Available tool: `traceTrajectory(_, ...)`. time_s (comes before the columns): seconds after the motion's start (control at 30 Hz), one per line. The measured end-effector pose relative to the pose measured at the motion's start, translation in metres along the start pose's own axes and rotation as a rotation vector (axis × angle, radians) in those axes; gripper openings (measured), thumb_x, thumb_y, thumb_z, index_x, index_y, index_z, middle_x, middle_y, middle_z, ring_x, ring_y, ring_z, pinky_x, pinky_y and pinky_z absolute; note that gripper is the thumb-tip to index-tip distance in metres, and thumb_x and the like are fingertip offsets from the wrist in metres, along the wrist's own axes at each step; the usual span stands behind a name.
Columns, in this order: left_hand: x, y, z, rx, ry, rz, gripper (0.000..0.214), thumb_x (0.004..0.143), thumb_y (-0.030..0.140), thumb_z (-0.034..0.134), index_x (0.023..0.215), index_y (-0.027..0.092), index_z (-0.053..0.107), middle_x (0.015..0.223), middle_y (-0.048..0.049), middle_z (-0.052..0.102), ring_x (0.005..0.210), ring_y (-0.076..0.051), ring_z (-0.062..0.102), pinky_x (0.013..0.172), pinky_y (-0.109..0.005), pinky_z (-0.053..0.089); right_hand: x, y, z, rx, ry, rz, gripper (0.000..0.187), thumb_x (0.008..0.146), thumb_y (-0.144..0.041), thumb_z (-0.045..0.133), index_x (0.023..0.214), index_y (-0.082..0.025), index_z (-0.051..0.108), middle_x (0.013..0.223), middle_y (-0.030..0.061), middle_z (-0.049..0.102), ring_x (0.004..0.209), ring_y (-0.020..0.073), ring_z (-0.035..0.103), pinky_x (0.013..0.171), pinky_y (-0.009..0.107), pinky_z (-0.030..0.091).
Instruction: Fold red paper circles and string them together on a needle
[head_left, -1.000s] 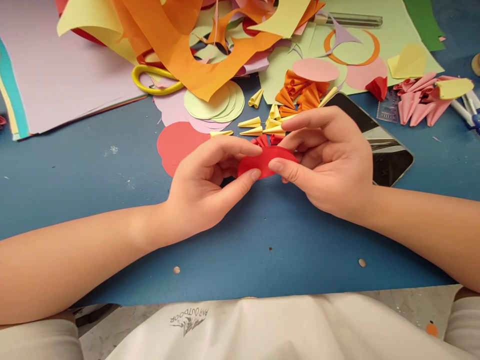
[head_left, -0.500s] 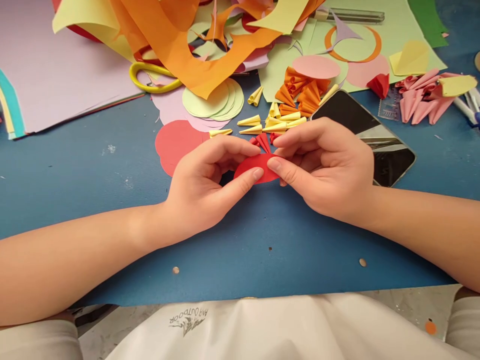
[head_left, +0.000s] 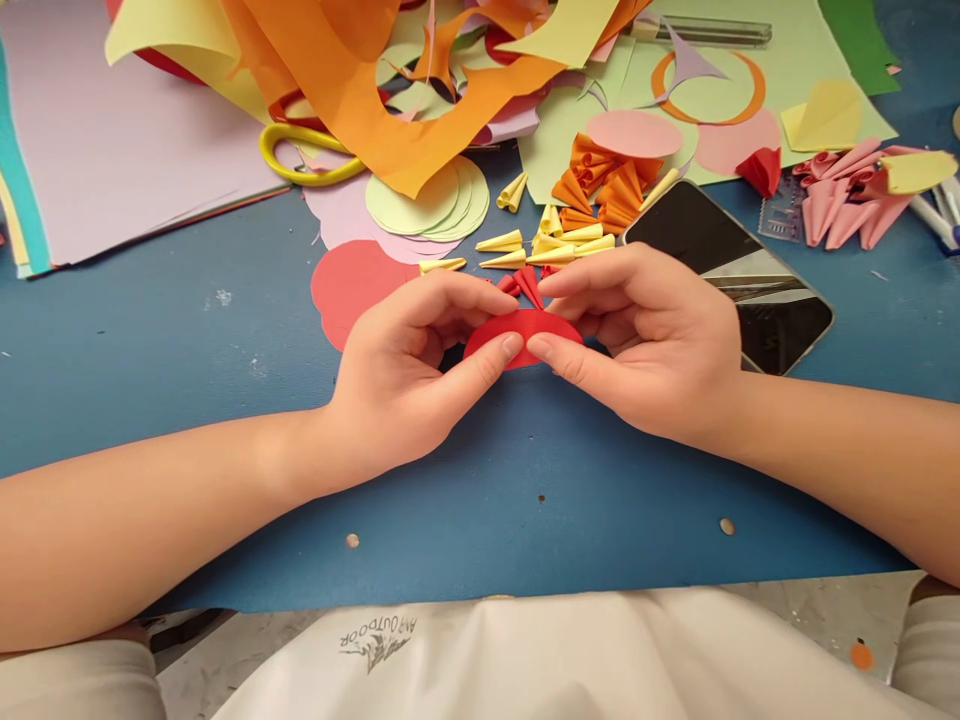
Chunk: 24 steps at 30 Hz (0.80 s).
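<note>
A small red paper circle [head_left: 525, 327] is held just above the blue table [head_left: 187, 330] between both hands. My left hand [head_left: 405, 375] pinches its left edge with thumb and fingers. My right hand [head_left: 649, 340] pinches its right edge, thumb tip almost touching the left thumb. Right behind the circle lie small rolled red cones [head_left: 527, 285], then yellow cones [head_left: 540, 247] and orange cones [head_left: 604, 185].
A phone [head_left: 750, 285] lies face up by my right hand. Yellow-handled scissors [head_left: 304, 160] sit under orange paper scraps [head_left: 375, 90]. Coloured paper sheets [head_left: 112, 140] lie far left; a salmon paper circle [head_left: 352, 285], pale green circles [head_left: 424, 200] and pink cones [head_left: 844, 200] lie about.
My right thumb has slid left along the red circle toward the left thumb, and the circle has shifted slightly left. The arms stay in place.
</note>
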<state>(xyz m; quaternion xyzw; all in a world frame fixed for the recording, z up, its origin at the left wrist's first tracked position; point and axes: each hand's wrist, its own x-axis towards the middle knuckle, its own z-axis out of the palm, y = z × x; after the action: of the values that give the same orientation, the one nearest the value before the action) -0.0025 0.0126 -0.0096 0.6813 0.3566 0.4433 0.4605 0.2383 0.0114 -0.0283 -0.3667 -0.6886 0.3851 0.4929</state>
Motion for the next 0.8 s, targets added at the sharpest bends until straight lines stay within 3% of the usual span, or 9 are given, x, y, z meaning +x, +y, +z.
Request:
traceTrajectory(0.07,0.0,0.001,0.0,0.002,-0.003,-0.007,0.018,0.106,0.042,0.095,0.115,0.031,0.084,0.115,-0.0045,0.091,0.098,-0.023,0.09,0.086,-0.04,0.081,0.0,-0.001,-0.001,-0.012,-0.013,0.024,0.027,0.102,-0.045,0.096,0.122,-0.035,0.082,0.117,0.0041,0.09,0.091,0.0236,0.086,0.08,0.039,0.082)
traceTrajectory(0.23,0.001,0.0,-0.001,0.014,-0.021,-0.001,0.024,0.103,0.043,0.099,0.114,0.03,0.083,0.113,-0.004,0.091,0.093,-0.022,0.088,0.08,-0.038,0.077,0.001,0.0,0.0,0.115,-0.026,-0.097,0.022,0.104,-0.023,0.091,0.122,-0.033,0.082,0.11,0.0011,0.088,0.089,0.0193,0.087,0.081,0.033,0.08)
traceTrajectory(0.4,0.002,-0.002,-0.001,0.01,-0.072,0.006,0.025,0.102,0.04,0.099,0.109,0.026,0.079,0.103,-0.0032,0.089,0.081,-0.018,0.082,0.072,-0.034,0.073,-0.004,0.007,0.003,0.045,-0.043,-0.002,0.028,0.106,-0.043,0.091,0.13,-0.035,0.082,0.103,0.003,0.086,0.088,0.0245,0.086,0.084,0.042,0.081)
traceTrajectory(0.63,0.002,-0.002,0.0,-0.01,-0.075,0.013,0.027,0.1,0.04,0.1,0.11,0.027,0.079,0.103,-0.0037,0.09,0.082,-0.02,0.084,0.074,-0.035,0.074,-0.004,0.008,0.002,0.059,-0.049,0.017,0.031,0.105,-0.051,0.09,0.13,-0.035,0.08,0.101,0.0037,0.085,0.087,0.0253,0.085,0.085,0.044,0.081)
traceTrajectory(0.8,0.005,-0.006,-0.003,-0.01,-0.159,0.049,0.042,0.099,0.034,0.101,0.134,0.031,0.079,0.099,-0.0007,0.088,0.081,-0.02,0.087,0.073,-0.033,0.074,-0.004,0.005,0.0,0.04,-0.108,-0.012,0.032,0.105,-0.044,0.088,0.134,-0.036,0.077,0.104,0.0034,0.086,0.085,0.0245,0.085,0.08,0.042,0.079)
